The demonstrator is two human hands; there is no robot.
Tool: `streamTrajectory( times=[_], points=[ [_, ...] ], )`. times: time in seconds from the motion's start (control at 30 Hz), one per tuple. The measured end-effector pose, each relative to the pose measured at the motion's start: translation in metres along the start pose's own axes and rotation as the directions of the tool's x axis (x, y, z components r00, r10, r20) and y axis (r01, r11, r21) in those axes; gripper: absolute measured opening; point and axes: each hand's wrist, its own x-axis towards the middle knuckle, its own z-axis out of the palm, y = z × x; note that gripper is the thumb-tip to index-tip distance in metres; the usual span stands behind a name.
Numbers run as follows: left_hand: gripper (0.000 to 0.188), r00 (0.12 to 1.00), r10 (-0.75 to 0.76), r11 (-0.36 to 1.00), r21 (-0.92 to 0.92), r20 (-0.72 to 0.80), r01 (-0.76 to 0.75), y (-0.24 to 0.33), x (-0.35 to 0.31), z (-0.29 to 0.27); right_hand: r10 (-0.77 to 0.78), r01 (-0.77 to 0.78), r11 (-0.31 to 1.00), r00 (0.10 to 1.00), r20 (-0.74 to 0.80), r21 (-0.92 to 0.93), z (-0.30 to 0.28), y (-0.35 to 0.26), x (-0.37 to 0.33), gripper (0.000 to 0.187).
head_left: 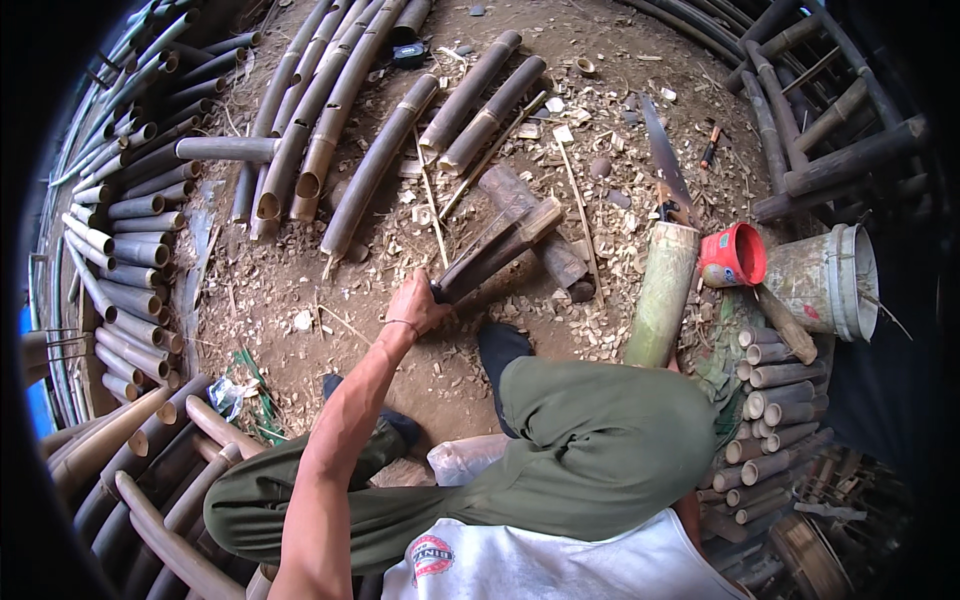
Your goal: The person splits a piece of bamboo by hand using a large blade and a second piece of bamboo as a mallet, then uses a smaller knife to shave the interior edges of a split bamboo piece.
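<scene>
The left hand point(415, 303) is closed around the near end of a dark split bamboo piece point(497, 250), fingers wrapped tight on it. The piece runs up and to the right from the hand, its far end lying across a short dark log point(530, 225) that rests on the dirt among pale wood chips point(610, 300). The right hand is out of sight behind the person's bent knee in green trousers point(600, 440), so its grip cannot be told.

Just right of the log, a thick green bamboo section point(662, 295) lies on the ground, and a handsaw point(665, 165) rests beyond its far end. Further right sit a red cup point(735, 255) and a grimy white bucket point(830, 280) tipped on its side, with short cut bamboo tubes point(780, 400) stacked near them.

On the far side of the dirt patch, long bamboo poles point(330, 120) lie side by side. More bamboo poles with open ends point(130, 250) are piled along the left.
</scene>
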Motion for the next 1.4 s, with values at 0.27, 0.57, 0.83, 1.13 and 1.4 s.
streamTrajectory(
  times=[0.27,0.57,0.83,1.13,1.4],
  points=[
    [0.052,0.999,-0.033,0.999,-0.003,0.011,0.033,0.05,-0.024,-0.062,-0.077,0.089,0.996,0.951,0.299,-0.028,0.061,-0.067,-0.003,0.075],
    [0.06,0.993,-0.067,0.969,0.243,0.097,0.042,0.071,-0.06,-0.101,0.007,0.004,0.999,0.979,0.202,-0.053,0.032,-0.045,-0.016,0.082],
    [0.058,0.993,-0.087,0.965,0.255,0.08,0.064,0.055,-0.061,-0.079,0.037,-0.022,0.995,0.988,0.15,-0.1,0.033,-0.019,-0.024,0.089],
    [0.056,0.986,-0.139,0.951,0.289,0.091,0.108,0.053,-0.058,-0.069,-0.054,0.074,0.983,0.991,0.119,-0.169,0.063,-0.006,-0.004,0.096],
    [0.053,0.98,-0.137,0.941,0.327,0.144,0.084,0.082,-0.053,-0.079,-0.193,0.227,0.906,0.973,0.131,-0.358,0.085,-0.009,0.048,0.101]
  ],
)
